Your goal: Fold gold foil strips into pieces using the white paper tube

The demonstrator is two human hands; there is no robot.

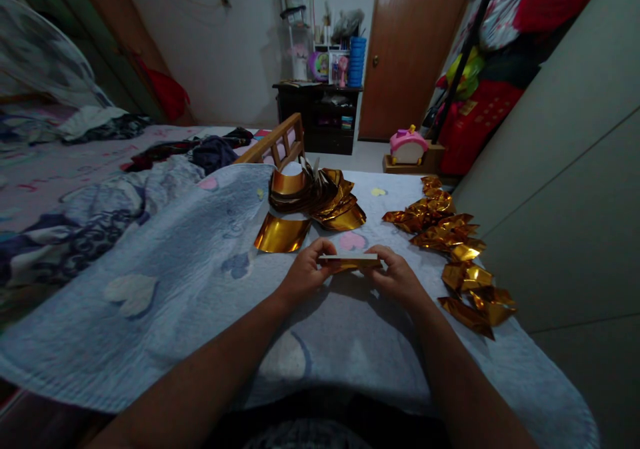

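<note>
Looks like a decent batch of folded gold shapes (463,252) is done, strung along the right side of the blanket (200,249), but a chunky sheet pile (290,197) is still left up ahead. Current foil piece (350,261) seems part-way, held over mid-blanket, ends pinched by the left hand (311,272) and right hand (394,276).

Room around a heart-patterned blanket (190,302)
Beyond its far edge, a dark cabinet (316,126), wooden door (407,56) and pink toy (407,146); past its left edge, rumpled bedding (117,199).
</note>
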